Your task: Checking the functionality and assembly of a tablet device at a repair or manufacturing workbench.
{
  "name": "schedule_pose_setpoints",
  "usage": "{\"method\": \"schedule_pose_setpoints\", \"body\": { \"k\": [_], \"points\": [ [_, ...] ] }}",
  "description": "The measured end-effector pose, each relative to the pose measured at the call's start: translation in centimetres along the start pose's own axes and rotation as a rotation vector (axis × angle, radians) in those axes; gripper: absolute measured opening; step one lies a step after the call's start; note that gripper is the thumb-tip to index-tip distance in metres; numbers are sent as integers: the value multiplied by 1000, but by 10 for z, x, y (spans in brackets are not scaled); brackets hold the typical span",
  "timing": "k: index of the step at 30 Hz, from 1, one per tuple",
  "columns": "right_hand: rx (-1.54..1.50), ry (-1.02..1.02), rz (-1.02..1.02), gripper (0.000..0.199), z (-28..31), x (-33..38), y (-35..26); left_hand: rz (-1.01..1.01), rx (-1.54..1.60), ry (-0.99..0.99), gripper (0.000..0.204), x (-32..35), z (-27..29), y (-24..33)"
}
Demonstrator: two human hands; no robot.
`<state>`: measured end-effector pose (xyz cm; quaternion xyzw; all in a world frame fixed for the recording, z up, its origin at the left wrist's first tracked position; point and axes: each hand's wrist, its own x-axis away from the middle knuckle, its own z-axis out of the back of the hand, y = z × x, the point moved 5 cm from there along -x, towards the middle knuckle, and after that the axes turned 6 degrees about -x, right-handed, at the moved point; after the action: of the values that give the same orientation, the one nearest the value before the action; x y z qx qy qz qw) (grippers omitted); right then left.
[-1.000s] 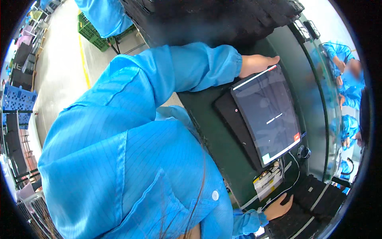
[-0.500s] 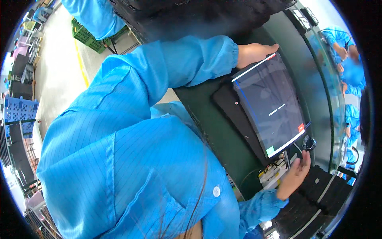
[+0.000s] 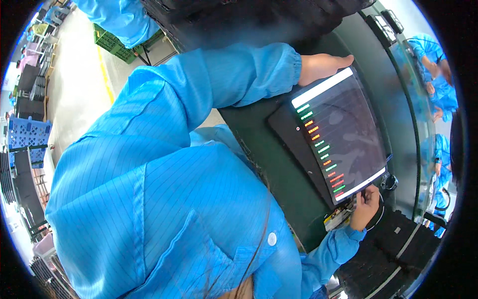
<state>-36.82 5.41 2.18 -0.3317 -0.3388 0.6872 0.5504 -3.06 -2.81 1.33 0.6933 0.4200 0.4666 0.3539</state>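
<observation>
A lit tablet-like screen (image 3: 343, 129) leans tilted over a flat black panel (image 3: 303, 154). Pale bars run along its two short ends, and rows of green, orange and red text line one long side. My left hand (image 3: 323, 67) grips its far short edge, thumb along the rim and the other fingers hidden behind. At the opposite short edge, my right hand (image 3: 366, 207) has its fingers curled in a pinch; what lies between them is hidden. A thin white cable (image 3: 381, 212) loops beside that hand.
Under the panel is a dark green worktop (image 3: 259, 134). Near my right hand lie a small round black object (image 3: 391, 182) and some small boxes (image 3: 336, 219). Black stacked material (image 3: 388, 249) stands at the lower right, more black cloth (image 3: 239, 25) at the top. Co-workers in blue (image 3: 435, 84) are at far right.
My right hand has gone from spread fingers beside the screen to a pinch at its edge. The display has switched from a mostly dark picture to rows of coloured text. My left hand keeps its grip.
</observation>
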Motion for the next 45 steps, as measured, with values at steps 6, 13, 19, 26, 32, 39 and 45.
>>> {"method": "schedule_pose_setpoints", "body": {
  "k": [6, 13, 19, 26, 32, 39, 45],
  "points": [
    [186, 164, -64, 17, 26, -1, 21, -11, -58, 96, 48, 9, 0, 4],
    [599, 118, 561, 45, -18, 16, -90, -20, -123, 64, 51, 4, 2, 2],
    [740, -274, 669, 40, -77, 32, -123, -94, -98, 16, 51, 1, 2, 3],
    [738, -169, 695, 28, -63, 30, -125, -56, -91, 29, 50, 8, -1, 5],
    [496, 258, 188, 20, 16, -8, -49, -13, -65, 30, 48, 5, -1, 2],
    [450, 145, 50, 29, 40, -13, -1, 22, 94, -124, 46, -7, -3, -4],
    [411, 18, 190, 18, 34, -10, -11, 74, 79, -68, 46, -3, -4, -2]
  ]
}}
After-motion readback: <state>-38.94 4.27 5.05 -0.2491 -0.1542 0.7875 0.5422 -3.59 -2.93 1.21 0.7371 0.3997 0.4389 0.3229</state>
